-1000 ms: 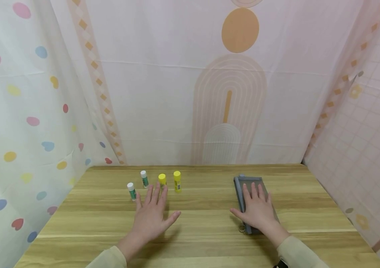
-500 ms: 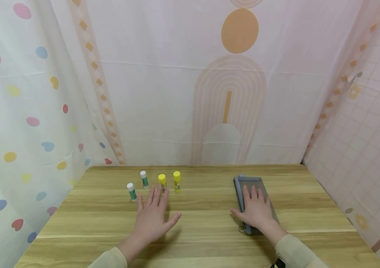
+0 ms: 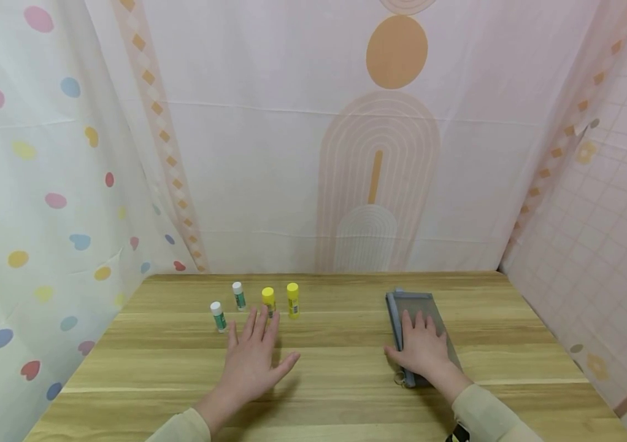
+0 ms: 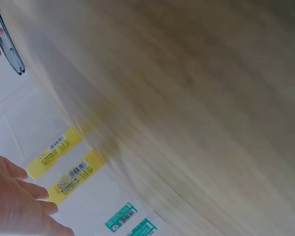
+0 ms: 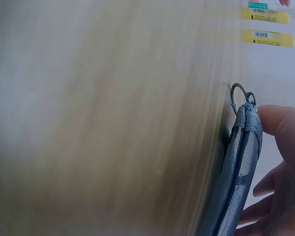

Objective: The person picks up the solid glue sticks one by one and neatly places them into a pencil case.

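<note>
Wooden table (image 3: pixel 335 368) with pastel curtains all round. Left hand (image 3: pixel 251 359) lies flat, fingers spread and relaxed, holding nothing, with four glue sticks (image 3: pixel 268 298) standing just at its 12 o'clock. Right hand (image 3: pixel 423 350) rests flat, fingers straight, on the grey pouch (image 3: pixel 408 301) at 3 o'clock.

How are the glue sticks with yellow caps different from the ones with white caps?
The yellow-capped glue sticks have yellow bodies; the white-capped glue sticks have green labels. The yellow pair stands right of the white pair, nearer the grey pouch. All four stand upright on the table, just beyond the left hand.
</note>
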A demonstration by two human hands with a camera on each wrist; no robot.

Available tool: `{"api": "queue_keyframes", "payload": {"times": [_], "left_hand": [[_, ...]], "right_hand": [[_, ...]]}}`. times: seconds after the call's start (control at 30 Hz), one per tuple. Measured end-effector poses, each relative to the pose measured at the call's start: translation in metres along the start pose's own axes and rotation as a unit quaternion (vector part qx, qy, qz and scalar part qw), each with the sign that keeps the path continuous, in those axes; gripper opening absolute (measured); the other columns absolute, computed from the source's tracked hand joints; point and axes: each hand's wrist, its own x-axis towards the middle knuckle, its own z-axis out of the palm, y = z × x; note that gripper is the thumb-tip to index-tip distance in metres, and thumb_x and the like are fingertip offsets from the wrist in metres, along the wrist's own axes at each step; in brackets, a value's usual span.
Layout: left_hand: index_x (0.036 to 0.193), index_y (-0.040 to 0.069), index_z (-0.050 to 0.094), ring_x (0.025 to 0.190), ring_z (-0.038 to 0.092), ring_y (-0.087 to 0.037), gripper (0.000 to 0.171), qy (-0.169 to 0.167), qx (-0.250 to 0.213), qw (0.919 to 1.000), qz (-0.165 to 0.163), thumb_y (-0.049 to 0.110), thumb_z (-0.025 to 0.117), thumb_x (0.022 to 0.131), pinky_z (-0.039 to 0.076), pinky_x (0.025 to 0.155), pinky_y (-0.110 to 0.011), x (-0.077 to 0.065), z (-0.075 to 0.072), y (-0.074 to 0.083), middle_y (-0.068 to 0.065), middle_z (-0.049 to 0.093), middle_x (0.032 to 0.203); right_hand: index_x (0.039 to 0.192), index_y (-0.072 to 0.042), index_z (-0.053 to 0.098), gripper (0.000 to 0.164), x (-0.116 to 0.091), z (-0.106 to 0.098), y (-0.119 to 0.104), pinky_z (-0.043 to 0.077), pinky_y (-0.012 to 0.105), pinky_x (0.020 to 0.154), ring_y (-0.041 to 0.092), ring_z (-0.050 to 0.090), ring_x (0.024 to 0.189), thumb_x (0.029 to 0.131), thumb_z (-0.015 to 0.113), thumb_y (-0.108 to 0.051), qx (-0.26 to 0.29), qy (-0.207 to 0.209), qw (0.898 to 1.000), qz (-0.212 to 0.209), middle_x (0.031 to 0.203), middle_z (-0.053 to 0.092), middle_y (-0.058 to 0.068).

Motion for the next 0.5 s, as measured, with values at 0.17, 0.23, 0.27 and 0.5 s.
{"api": "queue_keyframes", "payload": {"times": [0.17, 0.23, 0.27, 0.5], "left_hand": [[0.151, 0.004, 0.039, 0.145, 0.020, -0.043, 0.088, 0.001, -0.005, 1.0000, -0.002, 0.063, 0.060, 0.089, 0.004, 0.110, -0.073, -0.0004, 0.0013, -0.0013, -0.023, 0.028, 0.157], [0.150, 0.004, 0.039, 0.145, 0.021, -0.043, 0.088, 0.001, -0.003, 1.0000, -0.002, 0.063, 0.060, 0.089, 0.005, 0.110, -0.073, -0.0005, 0.0019, -0.0015, -0.023, 0.029, 0.156], [0.150, 0.004, 0.040, 0.145, 0.021, -0.043, 0.088, 0.002, -0.003, 1.0000, -0.002, 0.063, 0.061, 0.089, 0.005, 0.110, -0.074, -0.0005, 0.0023, -0.0016, -0.023, 0.029, 0.156], [0.150, 0.003, 0.040, 0.145, 0.022, -0.043, 0.087, 0.005, 0.000, 1.0000, 0.001, 0.062, 0.061, 0.089, 0.007, 0.109, -0.074, -0.0009, 0.0028, -0.0017, -0.024, 0.030, 0.155]], "right_hand": [[0.145, 0.009, 0.039, 0.083, 0.0004, 0.0002, 0.0001, 0.032, 0.080, 0.093, 0.060, 0.032, 0.130, 0.087, 0.072, -0.040, 0.005, -0.009, 1.000, 0.005, 0.141, 0.036, 0.041], [0.145, 0.009, 0.038, 0.081, 0.0002, 0.0003, 0.0006, 0.031, 0.080, 0.093, 0.060, 0.030, 0.131, 0.088, 0.072, -0.038, 0.010, -0.014, 1.000, 0.004, 0.142, 0.034, 0.042], [0.145, 0.010, 0.038, 0.081, 0.0001, 0.0003, 0.0009, 0.031, 0.080, 0.093, 0.060, 0.029, 0.132, 0.089, 0.071, -0.037, 0.011, -0.017, 1.000, 0.004, 0.143, 0.034, 0.042], [0.145, 0.009, 0.038, 0.075, 0.0009, 0.0007, 0.0027, 0.032, 0.080, 0.093, 0.060, 0.029, 0.132, 0.091, 0.069, -0.033, 0.012, -0.026, 1.000, -0.004, 0.143, 0.035, 0.041]]}}
